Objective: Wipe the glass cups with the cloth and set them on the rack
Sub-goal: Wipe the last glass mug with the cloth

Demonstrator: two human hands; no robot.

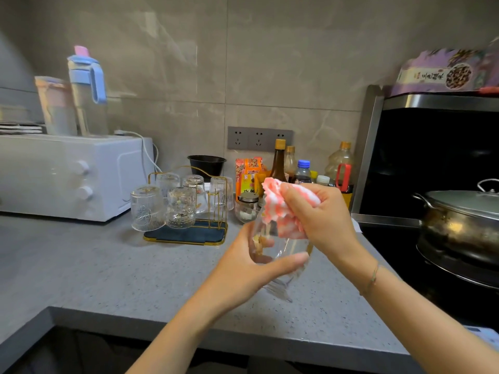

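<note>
Fingers of the left hand [244, 268] curl around a clear glass cup [280, 261], the thumb laid across its near side and the other fingertips showing through the glass on the far side. The cup is tilted, its mouth up and away toward the right hand [320, 217], its base low and toward the camera, held in the air above the grey countertop [113, 276]. The right hand's fingers are clenched on a bunched pink-and-white cloth [283, 209]; the cloth bulges out left of those fingers and its lower part is pushed into the mouth of the cup. A thin cord bracelet [374, 278] sits on the right wrist.

Left of and beyond the left fingers stands the gold-wire rack [213, 211] on a dark blue base, with several ribbed glass cups [164, 205] upside down on it; one at the left end leans out over the tray's edge. Beyond the rack are a black bowl [206, 163] and a white microwave [73, 176] bearing a blue-lidded bottle [87, 90]. Just past the right fingers a cluster of sauce bottles [299, 164] lines the tiled wall. Right of the right hand a lidded metal pot [464, 220] sits on a black stove [399, 255].
</note>
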